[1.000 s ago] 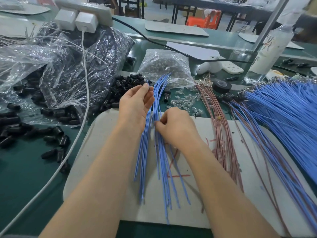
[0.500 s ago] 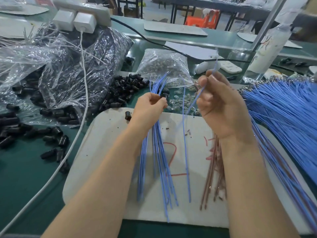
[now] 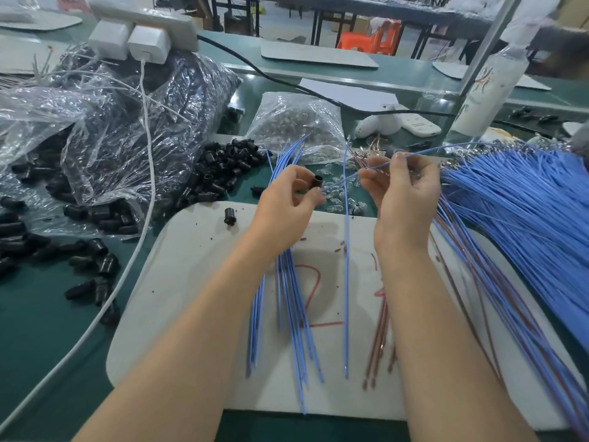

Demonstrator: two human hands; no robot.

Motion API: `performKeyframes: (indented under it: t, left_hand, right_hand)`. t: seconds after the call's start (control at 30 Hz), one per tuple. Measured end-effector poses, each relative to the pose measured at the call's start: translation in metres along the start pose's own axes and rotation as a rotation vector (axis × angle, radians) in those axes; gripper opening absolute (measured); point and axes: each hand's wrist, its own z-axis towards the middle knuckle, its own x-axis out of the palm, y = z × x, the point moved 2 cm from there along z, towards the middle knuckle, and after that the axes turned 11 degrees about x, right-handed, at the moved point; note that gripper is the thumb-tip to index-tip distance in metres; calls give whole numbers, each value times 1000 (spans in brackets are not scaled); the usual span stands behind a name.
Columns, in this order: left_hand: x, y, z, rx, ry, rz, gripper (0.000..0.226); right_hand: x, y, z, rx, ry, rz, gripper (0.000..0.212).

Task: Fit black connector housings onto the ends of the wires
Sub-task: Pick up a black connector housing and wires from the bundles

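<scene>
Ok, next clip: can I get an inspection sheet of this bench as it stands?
Surface: green bench with a white board marked in red.
Job's things: black housing and blue wire in hand, not yet joined; blue wire bundle and brown wires on the board; loose housing; housing pile; large blue bundle at right.
Clutter: plastic bags, white bottle, remote.
Grippers: left hand pinches the black housing; right hand pinches the blue wire.
Cables: white charger cable; black cable.
Surroundings: other benches, orange stool.
</scene>
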Motion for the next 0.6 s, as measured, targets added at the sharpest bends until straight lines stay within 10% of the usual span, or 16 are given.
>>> performKeyframes:
  t: [0.23,0.6]
  left_hand:
    - [4,-1,-1,7,1,-56,17]
    - [-5,1,-2,136,-53,292,16]
  right_hand:
    - [10,-19,-4,108,183,-403,13]
    - [8,-4,-7,-212,25,-346,18]
